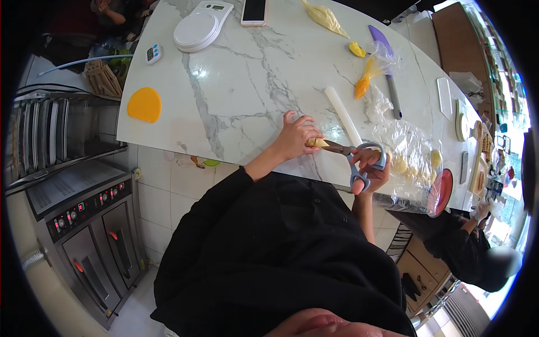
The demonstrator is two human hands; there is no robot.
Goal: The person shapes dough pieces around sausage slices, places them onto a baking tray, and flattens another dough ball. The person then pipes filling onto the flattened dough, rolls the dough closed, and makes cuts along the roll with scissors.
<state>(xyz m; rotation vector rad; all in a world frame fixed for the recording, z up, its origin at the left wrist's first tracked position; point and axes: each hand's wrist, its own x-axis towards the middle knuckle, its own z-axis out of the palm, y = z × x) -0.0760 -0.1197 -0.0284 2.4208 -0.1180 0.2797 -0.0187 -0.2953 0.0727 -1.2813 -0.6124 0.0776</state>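
Note:
Near the front edge of the marble table, my left hand (297,136) has its fingers closed round a small pale-yellow piece of dough (319,142). My right hand (370,168) grips blue-handled scissors (359,184), with fingers through the loops. The scissor blades (337,147) point left, and their tips meet the dough piece. Just beyond the scissors lies a white rolling pin (343,115). To the right of my right hand, several pale dough balls (400,164) sit under clear plastic wrap (412,137).
A white scale (196,29), phone (254,12), timer (153,54) and yellow scraper (144,105) lie on the table (247,73). Piping bags (325,18) and a purple spatula (393,92) are at the far right. An oven (92,224) stands left; another person (466,247) works at right.

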